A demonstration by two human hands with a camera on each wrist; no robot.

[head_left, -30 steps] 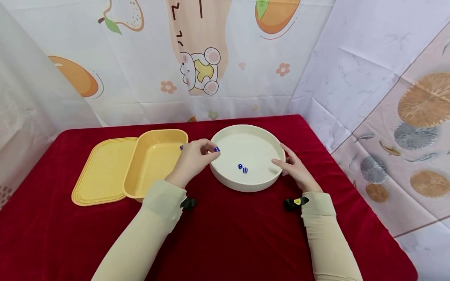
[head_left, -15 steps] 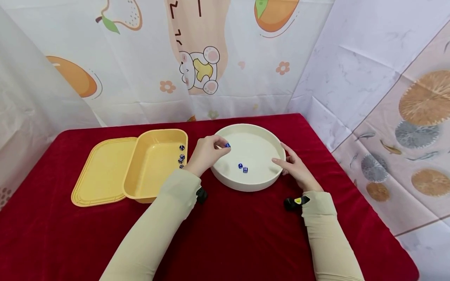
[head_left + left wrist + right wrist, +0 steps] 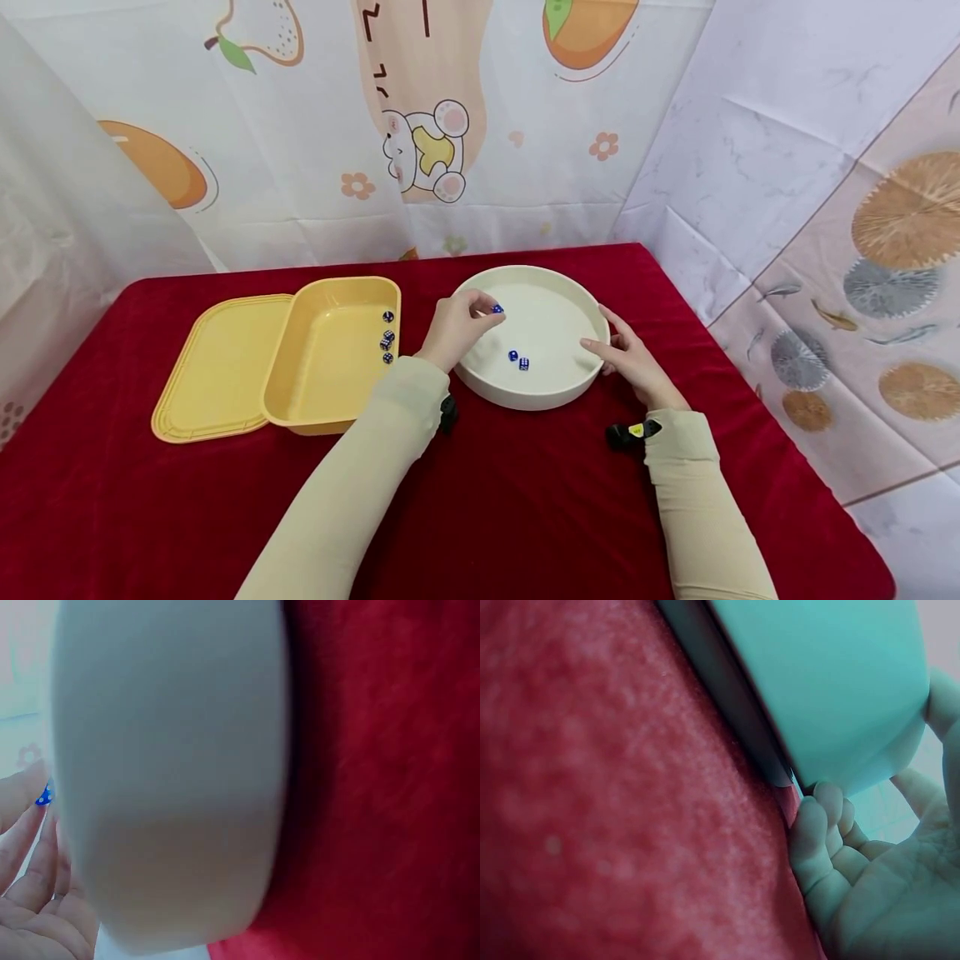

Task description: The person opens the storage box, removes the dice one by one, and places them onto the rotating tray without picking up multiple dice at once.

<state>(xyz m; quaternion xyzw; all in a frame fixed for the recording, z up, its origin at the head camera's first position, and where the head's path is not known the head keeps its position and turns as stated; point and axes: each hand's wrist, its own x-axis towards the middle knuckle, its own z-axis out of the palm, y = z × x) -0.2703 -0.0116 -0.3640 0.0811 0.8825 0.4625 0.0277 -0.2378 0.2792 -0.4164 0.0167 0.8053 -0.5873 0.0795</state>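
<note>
Left hand is over the left rim of the round white tray, fingertips pinched on one small blue die held above the tray floor. In the left wrist view the die shows as a blue speck between fingertips, just past the tray wall. Right hand rests against the tray's right outer wall, fingers loosely curved along it, thumb side up on the rim; it braces rather than grips.

Two dice already lie together near the middle of the tray. Three more sit along the right wall of the yellow box, to the left of the tray. The yellow lid lies flat further left. Everything stands on the red cloth surface.

How I judge the step is best done: lower the pinched die close to the tray floor before I let go, so it does not bounce over the low rim. I aim slightly left of the two resting dice to avoid knocking them. I keep the right hand pressed on the wall so the tray does not slide on the cloth.
</note>
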